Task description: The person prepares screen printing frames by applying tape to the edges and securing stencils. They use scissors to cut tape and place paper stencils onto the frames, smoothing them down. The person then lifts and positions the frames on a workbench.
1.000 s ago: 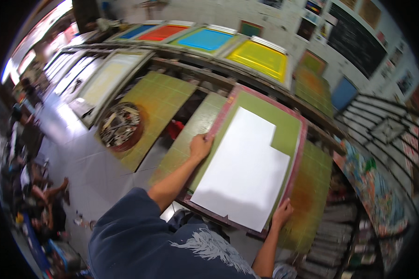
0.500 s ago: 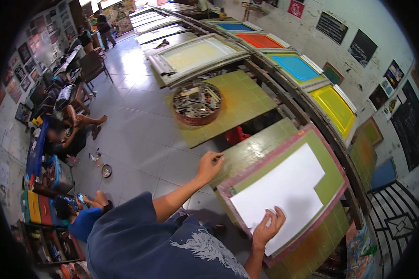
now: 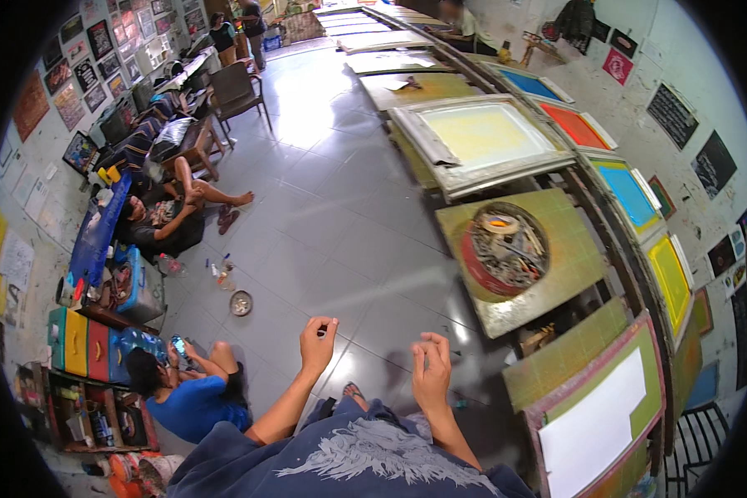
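My left hand (image 3: 316, 349) is raised in front of my body, above the grey floor. Its thumb and fingers curl into a pinch, and what is between them, if anything, is hidden. To its right, my right hand (image 3: 432, 378) hangs in the air with fingers apart and loosely bent, slightly blurred. Nothing shows in it. Nearest to it on the right is a printing screen (image 3: 537, 407) with a reddish-pink frame and green mesh. A white sheet (image 3: 593, 436) with a notched edge covers much of the mesh. Neither hand touches it.
A round tub (image 3: 490, 270) of odds and ends stands on a greenish board (image 3: 519, 319). Other screens, one yellow (image 3: 671, 270), line the long rack. At left, a person in blue (image 3: 195, 398) sits holding a phone; another (image 3: 170, 220) sits farther back. A small bowl (image 3: 241, 303) lies on the floor.
The view has swung left, so the screen and sheet now appear farther right. My right hand has left the white sheet and come up beside my left hand, away from the table.
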The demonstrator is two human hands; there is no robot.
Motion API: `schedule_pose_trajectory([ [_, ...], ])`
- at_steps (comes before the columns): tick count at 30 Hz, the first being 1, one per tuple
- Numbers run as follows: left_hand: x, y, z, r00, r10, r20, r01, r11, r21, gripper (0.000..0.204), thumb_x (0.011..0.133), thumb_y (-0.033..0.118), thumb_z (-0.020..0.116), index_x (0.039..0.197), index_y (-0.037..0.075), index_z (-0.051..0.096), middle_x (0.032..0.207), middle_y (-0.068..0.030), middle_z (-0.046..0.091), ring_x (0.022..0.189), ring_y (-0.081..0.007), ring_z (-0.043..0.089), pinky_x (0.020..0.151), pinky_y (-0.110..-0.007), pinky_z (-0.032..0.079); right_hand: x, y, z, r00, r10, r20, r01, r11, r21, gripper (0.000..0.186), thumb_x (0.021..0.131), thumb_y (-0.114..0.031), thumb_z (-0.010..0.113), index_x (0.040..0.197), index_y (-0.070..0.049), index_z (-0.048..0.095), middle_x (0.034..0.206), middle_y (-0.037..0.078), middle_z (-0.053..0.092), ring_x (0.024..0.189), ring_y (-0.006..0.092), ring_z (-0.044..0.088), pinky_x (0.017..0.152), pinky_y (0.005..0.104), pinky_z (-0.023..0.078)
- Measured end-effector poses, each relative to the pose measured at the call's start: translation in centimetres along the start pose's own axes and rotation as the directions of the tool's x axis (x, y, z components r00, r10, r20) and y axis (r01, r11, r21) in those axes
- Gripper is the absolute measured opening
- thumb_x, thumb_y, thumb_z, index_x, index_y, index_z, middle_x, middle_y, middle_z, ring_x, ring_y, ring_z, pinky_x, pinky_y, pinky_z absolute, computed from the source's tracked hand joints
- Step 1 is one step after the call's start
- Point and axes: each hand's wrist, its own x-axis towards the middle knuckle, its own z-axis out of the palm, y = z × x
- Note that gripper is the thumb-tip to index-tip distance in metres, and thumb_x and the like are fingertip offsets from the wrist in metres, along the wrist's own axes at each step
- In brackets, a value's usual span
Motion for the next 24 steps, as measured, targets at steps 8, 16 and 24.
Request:
schedule_pose_trajectory([
  [8, 8.2, -4.2, -4.1, 0.990, -0.130, -0.061, 0.132, 0.991, 0.020, 0.029, 0.094, 0.025, 0.075, 0.082, -0.001, 0.070, 0.084, -0.0104, 0.071, 0.074, -0.0191, 0.066, 0.070, -0.033, 0.051, 6.4, 1.8, 8.8, 0.980, 0.096, 0.174, -0.076, 0.990, -0.117, 0.013, 0.094, -0.014, 0.071, 0.090, -0.002, 0.074, 0.110, 0.013, 0.068, 0.091, 0.0286, 0.068, 0.078, 0.0367, 0.054],
  [16, 22.6, -5.6, -0.8, 0.984, -0.174, 0.024, 0.175, 0.983, -0.062, 0.040, 0.091, 0.025, 0.077, 0.066, 0.000, 0.059, 0.080, -0.0088, 0.073, 0.069, -0.0151, 0.062, 0.063, -0.030, 0.048, 18.3, 8.2, 16.5, 0.958, 0.118, 0.262, -0.068, 0.979, -0.190, 0.023, 0.090, -0.012, 0.075, 0.109, -0.002, 0.069, 0.105, 0.015, 0.067, 0.082, 0.0234, 0.069, 0.071, 0.0353, 0.054],
  [24, 38.3, -6.7, -2.7, 0.983, -0.186, 0.014, 0.186, 0.978, -0.096, 0.033, 0.092, 0.016, 0.074, 0.067, 0.001, 0.059, 0.099, -0.0087, 0.075, 0.073, -0.0108, 0.061, 0.067, -0.027, 0.047, 37.7, 5.3, 30.2, 0.900, -0.061, 0.432, 0.114, 0.989, -0.099, 0.021, 0.091, -0.015, 0.075, 0.107, -0.002, 0.072, 0.108, 0.015, 0.067, 0.090, 0.0287, 0.070, 0.077, 0.0387, 0.054],
])
